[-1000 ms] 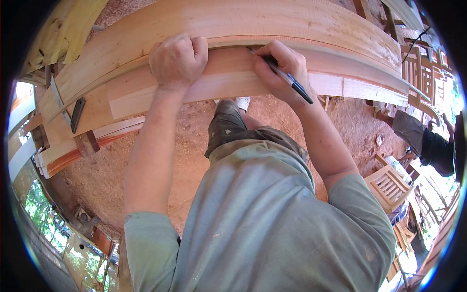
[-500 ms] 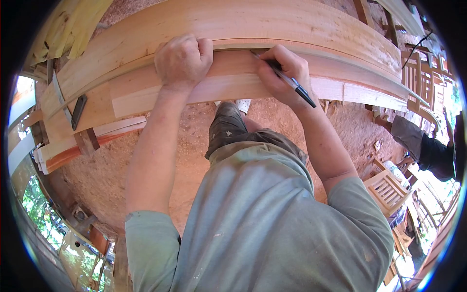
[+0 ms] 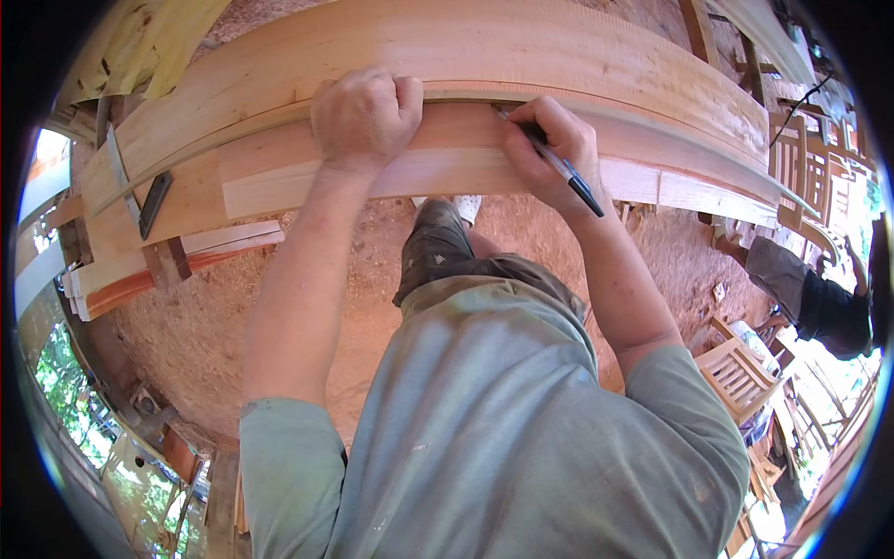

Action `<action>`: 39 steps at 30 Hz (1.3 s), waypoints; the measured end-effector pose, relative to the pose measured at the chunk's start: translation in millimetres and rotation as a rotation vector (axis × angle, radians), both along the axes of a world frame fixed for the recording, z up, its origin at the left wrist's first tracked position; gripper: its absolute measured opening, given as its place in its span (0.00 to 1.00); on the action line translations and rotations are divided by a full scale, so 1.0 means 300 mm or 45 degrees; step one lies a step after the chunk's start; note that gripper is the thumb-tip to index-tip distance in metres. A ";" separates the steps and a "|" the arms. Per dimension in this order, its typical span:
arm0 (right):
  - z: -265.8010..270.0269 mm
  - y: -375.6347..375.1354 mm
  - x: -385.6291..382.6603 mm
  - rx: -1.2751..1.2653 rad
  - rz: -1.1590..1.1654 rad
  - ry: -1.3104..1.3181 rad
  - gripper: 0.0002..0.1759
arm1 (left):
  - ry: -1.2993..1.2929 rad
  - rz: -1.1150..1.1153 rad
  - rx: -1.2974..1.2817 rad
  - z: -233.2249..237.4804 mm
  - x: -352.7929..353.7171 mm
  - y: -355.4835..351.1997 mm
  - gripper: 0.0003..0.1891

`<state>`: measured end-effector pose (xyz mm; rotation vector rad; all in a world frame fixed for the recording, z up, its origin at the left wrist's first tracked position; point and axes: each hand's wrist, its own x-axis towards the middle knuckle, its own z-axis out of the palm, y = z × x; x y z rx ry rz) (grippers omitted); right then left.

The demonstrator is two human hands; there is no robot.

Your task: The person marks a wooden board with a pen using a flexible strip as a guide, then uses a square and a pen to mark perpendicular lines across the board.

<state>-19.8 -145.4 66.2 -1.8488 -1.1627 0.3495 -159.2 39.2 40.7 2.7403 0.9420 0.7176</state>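
My left hand [image 3: 368,119] is closed in a fist over a thin wooden strip [image 3: 456,96], which lies lengthwise along the pale boards. Its fingertips are hidden beneath it. In my right hand [image 3: 557,149] is a pen [image 3: 579,186] with a clear barrel and dark cap end, slanting back toward my wrist. The pen's tip meets the board [image 3: 456,126] close to the strip's near edge. Beyond the strip lies a wide plank [image 3: 521,47]. A try square [image 3: 155,205] with a dark stock and metal blade rests on the boards at left.
Stacked planks [image 3: 233,238] lie below the work at left. On the right are a slatted wooden piece [image 3: 740,377], scrap wood and slatted chairs [image 3: 803,158]. A person in dark clothing [image 3: 824,312] is at the right edge. Reddish dirt ground [image 3: 214,345] lies under me.
My left hand has shifted slightly right along the strip. My right hand and the pen have also moved a little right. The person at the right edge has changed position slightly.
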 end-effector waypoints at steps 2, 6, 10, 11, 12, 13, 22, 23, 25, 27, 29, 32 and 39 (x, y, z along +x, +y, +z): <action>-0.002 0.000 -0.001 0.016 -0.007 -0.004 0.04 | 0.005 -0.002 -0.011 0.000 0.000 0.000 0.18; -0.004 0.002 -0.002 -0.010 0.002 0.002 0.04 | -0.002 -0.025 -0.009 -0.014 -0.002 0.009 0.18; 0.001 -0.003 0.001 -0.027 0.015 0.039 0.05 | -0.029 -0.013 0.007 -0.006 0.000 0.001 0.18; 0.002 -0.003 0.000 -0.018 0.020 0.044 0.05 | -0.041 -0.020 0.002 -0.013 0.001 0.005 0.18; 0.002 -0.002 -0.002 -0.036 0.009 0.029 0.05 | -0.053 -0.030 0.000 -0.015 0.001 0.006 0.18; 0.004 -0.002 -0.004 -0.053 -0.004 0.013 0.06 | -0.051 -0.030 0.012 -0.013 0.002 0.004 0.18; 0.137 -0.016 -0.141 0.197 -0.086 0.647 0.07 | -0.127 -0.061 -0.037 -0.030 0.014 -0.008 0.15; 0.153 -0.001 -0.161 0.222 -0.047 0.666 0.10 | -0.139 -0.026 -0.027 -0.032 0.016 -0.010 0.15; 0.193 0.056 -0.217 0.236 0.115 0.641 0.17 | -0.122 -0.051 -0.065 -0.032 0.016 -0.020 0.15; 0.187 0.136 -0.272 0.237 0.233 0.710 0.21 | -0.092 -0.142 -0.160 -0.024 0.003 -0.009 0.15; 0.200 0.238 -0.344 0.128 0.356 0.814 0.19 | -0.063 -0.250 -0.269 -0.026 -0.012 -0.015 0.15; 0.179 0.387 -0.438 -0.044 0.450 0.690 0.19 | -0.101 -0.205 -0.253 -0.031 0.003 -0.033 0.15; 0.119 0.557 -0.512 -0.298 0.652 0.160 0.18 | -0.210 -0.269 -0.278 -0.039 0.016 -0.032 0.13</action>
